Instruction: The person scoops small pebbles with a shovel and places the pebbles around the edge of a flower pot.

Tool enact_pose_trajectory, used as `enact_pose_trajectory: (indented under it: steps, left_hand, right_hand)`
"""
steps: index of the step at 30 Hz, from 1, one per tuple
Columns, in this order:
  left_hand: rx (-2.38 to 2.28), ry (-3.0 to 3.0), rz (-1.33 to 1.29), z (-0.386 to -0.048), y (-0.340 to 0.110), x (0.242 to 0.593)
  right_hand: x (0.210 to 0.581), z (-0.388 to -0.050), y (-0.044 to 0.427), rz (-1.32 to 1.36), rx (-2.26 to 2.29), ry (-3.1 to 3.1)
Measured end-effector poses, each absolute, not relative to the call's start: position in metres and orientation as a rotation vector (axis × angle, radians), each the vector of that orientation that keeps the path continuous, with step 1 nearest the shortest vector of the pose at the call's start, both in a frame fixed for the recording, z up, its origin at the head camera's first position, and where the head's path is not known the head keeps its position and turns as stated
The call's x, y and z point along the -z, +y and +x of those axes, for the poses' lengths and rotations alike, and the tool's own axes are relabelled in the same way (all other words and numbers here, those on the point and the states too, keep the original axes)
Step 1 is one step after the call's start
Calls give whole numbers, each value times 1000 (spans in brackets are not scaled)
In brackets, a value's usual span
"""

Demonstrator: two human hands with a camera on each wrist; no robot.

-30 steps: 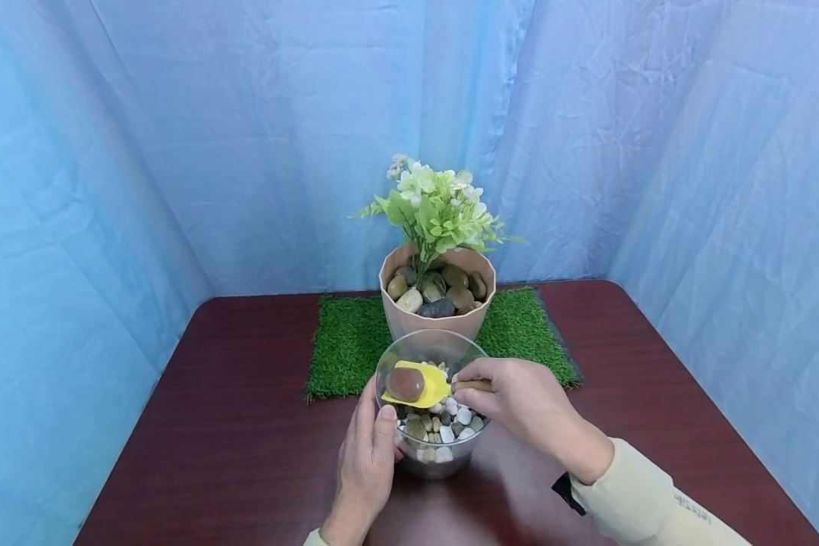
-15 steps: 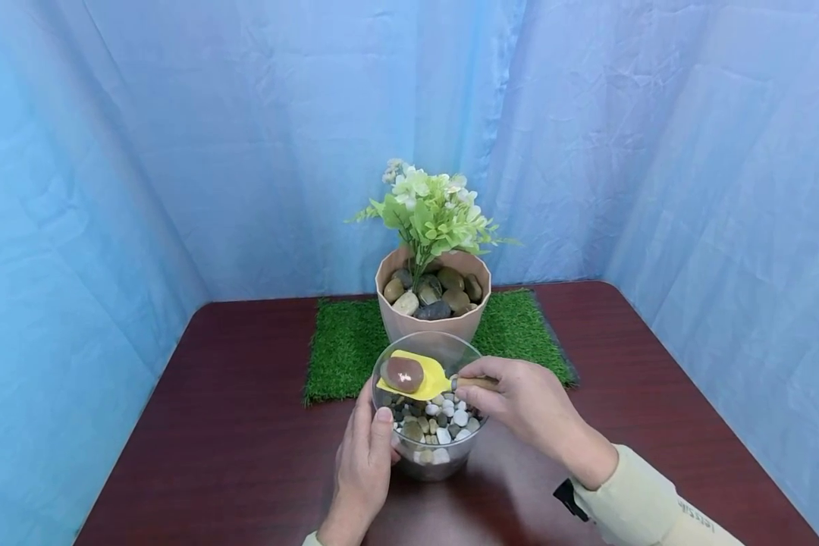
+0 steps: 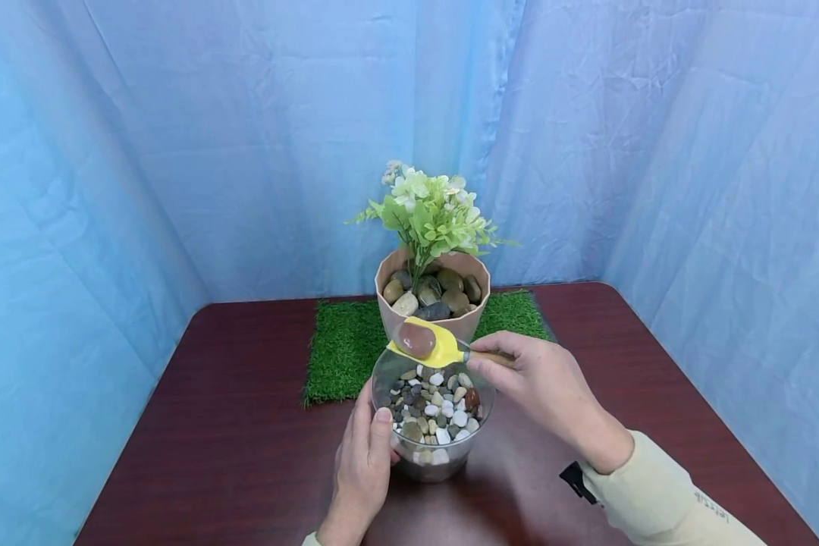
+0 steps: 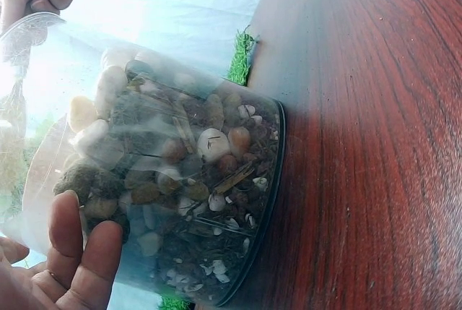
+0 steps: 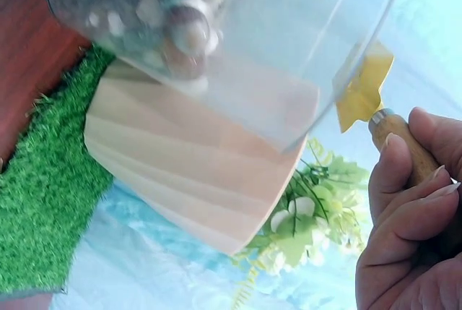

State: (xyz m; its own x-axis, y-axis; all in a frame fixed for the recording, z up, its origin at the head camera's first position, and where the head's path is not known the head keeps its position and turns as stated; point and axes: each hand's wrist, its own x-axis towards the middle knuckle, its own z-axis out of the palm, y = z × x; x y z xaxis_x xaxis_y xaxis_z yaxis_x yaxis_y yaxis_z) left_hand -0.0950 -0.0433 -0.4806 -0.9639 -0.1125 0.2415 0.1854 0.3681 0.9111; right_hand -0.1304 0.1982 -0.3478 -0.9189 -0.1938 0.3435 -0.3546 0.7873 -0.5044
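Observation:
My right hand (image 3: 542,379) grips the wooden handle (image 5: 408,144) of a small yellow trowel (image 3: 445,350). On the blade lies a large reddish-brown stone (image 3: 416,340), above the far rim of a clear container (image 3: 437,464). Small white, tan and dark pebbles (image 3: 431,413) fill the container's lower part. At its left side my left hand (image 3: 363,462) holds the wall, thumb near the rim; in the left wrist view its fingertips (image 4: 66,212) curl against the clear wall.
Behind the container a beige flowerpot (image 3: 409,327) holds large stones and a leafy plant with pale flowers (image 3: 437,205). It stands on a green artificial grass mat (image 3: 337,356). Blue curtains (image 3: 280,152) hang around the dark red table (image 3: 232,425).
The right hand has raised the trowel with its stone from inside the container to above the far rim, slightly rightward. More pebbles now show below. The left hand stays at the wall.

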Motion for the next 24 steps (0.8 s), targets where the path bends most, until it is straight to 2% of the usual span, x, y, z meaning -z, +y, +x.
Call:
enact_pose_trajectory:
  steps: [24]
  left_hand:
    - [1611,-2376,-62,-94,-44,482]
  right_hand:
    - [331,-165,205,345,-650,-2620]
